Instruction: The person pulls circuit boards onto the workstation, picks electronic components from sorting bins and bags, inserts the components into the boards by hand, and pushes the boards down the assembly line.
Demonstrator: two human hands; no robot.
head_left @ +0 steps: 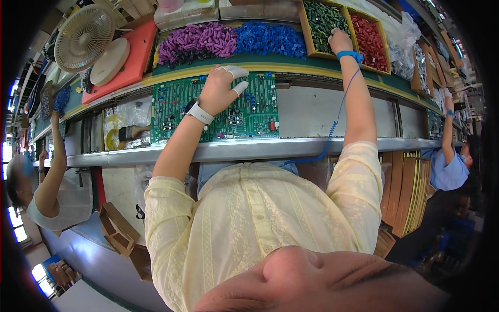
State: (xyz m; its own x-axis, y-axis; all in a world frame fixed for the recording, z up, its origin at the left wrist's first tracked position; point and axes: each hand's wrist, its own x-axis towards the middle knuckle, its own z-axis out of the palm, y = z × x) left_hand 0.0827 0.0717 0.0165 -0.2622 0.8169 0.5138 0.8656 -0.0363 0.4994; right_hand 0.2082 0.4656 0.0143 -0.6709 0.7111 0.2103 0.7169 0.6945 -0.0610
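Note:
My left hand (222, 91) rests over the green circuit board (262, 112). White covers sit on its fingertips, and its thumb and fingers are apart with nothing seen between them. Stretched forward, my right hand (340, 40) dips into a yellow-edged box of dark green small components (322, 18). Its fingers curl down among them; whatever they hold is hidden. A blue wrist strap (350, 55) with a coiled cord circles my right wrist, and a white watch (199, 111) is on my left. The board carries many small parts, including a red block (272, 126) at its right edge.
Purple components (208, 39) and blue components (270, 39) lie piled beyond the board. Red components (369, 41) fill the box compartment beside the green ones. A brush (133, 132) lies left of the board. A fan (84, 36) stands far left; co-workers sit on both sides.

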